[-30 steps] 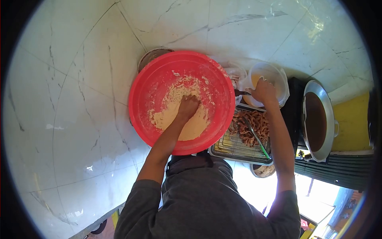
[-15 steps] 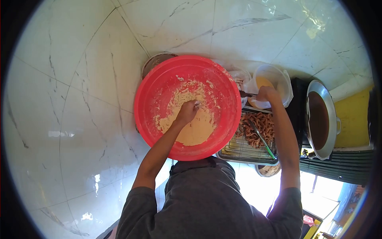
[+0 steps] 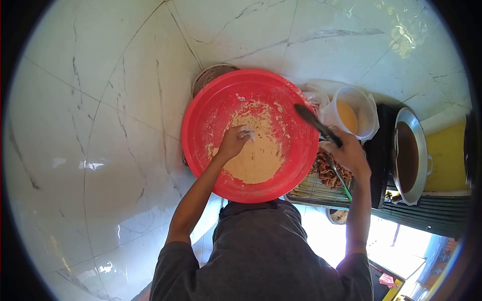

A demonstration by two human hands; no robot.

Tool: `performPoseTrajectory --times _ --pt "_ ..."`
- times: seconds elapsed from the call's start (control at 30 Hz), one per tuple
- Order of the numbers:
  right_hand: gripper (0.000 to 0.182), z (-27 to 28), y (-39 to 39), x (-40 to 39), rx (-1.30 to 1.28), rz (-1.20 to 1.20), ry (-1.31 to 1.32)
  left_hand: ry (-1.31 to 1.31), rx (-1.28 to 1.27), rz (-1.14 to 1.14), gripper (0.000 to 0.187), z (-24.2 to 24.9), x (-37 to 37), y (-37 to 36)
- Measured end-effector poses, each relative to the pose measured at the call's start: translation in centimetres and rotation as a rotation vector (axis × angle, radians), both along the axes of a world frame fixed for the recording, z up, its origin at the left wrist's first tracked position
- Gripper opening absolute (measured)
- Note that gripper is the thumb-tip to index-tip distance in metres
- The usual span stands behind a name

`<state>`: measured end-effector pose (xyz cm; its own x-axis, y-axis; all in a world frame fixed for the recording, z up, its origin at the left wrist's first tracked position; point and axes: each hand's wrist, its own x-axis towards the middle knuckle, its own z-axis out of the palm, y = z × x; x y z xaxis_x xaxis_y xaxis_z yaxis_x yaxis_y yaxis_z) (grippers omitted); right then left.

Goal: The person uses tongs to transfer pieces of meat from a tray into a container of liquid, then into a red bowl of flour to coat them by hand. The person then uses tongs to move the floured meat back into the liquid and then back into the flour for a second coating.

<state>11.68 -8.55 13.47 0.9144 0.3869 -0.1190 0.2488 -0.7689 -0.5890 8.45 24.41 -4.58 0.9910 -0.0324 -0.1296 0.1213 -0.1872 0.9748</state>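
A large red basin [image 3: 200, 135] holds pale yellowish flour [image 3: 253, 160], with clumps up its far side. Over the flour is my left hand [image 3: 235, 143], fingers curled together and tips coated white; whatever they hold is hidden. My right hand [image 3: 351, 153] grips a long dark utensil [image 3: 316, 122], whose broad end points up and left over the basin's right rim. Just beyond that hand stands a clear plastic tub [image 3: 368, 113] with yellow liquid [image 3: 347, 116] in it. Below the hand, browned fried strips [image 3: 329, 175] lie on a wire rack tray [image 3: 306, 193].
Green-tipped tongs [image 3: 343, 180] rest on the strips. To the right is a wide metal pan [image 3: 420, 145] of brown liquid. A plastic bag [image 3: 316, 94] sits behind the basin, and a round container [image 3: 208, 75] is partly under its far-left rim. Marbled tiles [image 3: 125, 125] surround the left and back.
My right hand has come back from the tub towards me, swinging the dark utensil into fuller view. My left hand stays over the flour. The whole view has shifted slightly.
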Motion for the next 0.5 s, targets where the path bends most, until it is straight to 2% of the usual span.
performPoseTrajectory --times 0.13,0.23,0.33,0.5 --pt "0.048 -5.8 2.5 -1.7 -0.106 0.186 -0.098 -0.165 0.228 0.024 0.017 0.2 0.1 0.1" --pt "0.049 -8.1 3.8 -2.3 -0.180 0.211 -0.121 -0.228 0.254 0.078 0.015 -0.7 0.3 0.2" --pt "0.047 -8.7 4.4 -2.5 -0.171 0.216 -0.135 -0.153 0.046 0.008 0.016 -0.2 0.4 0.2" --pt "0.045 -7.7 5.3 -2.4 -0.226 0.209 -0.062 -0.036 -0.154 0.074 0.022 -0.6 0.3 -0.1"
